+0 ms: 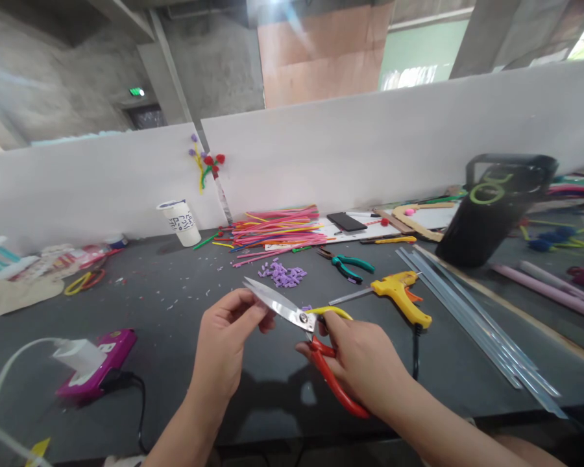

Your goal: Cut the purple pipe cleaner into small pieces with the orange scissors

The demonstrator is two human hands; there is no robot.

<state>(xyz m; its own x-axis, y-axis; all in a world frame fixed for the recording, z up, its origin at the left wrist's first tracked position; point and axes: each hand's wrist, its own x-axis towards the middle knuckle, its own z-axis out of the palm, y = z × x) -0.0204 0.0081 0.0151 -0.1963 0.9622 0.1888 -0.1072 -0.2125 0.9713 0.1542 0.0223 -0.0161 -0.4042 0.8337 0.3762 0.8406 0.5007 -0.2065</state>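
Overhead and beyond, bare concrete walls enclose the room; a white partition stands along the far edge of the dark bench. A black flask stands tilted in view toward the far right corner. A bundle of mostly pink stems lies near the middle of the far edge. Over the near edge, the right hand grips red-and-yellow-handled scissors, held above the surface, long axis slanting toward the far left corner. Their blades run alongside the curled fingertips of the left hand, the hand nearer the tips; whether it pinches anything cannot be told. Smallest: cut purple pieces, heaped loosely just beyond the blades, toward the far edge.
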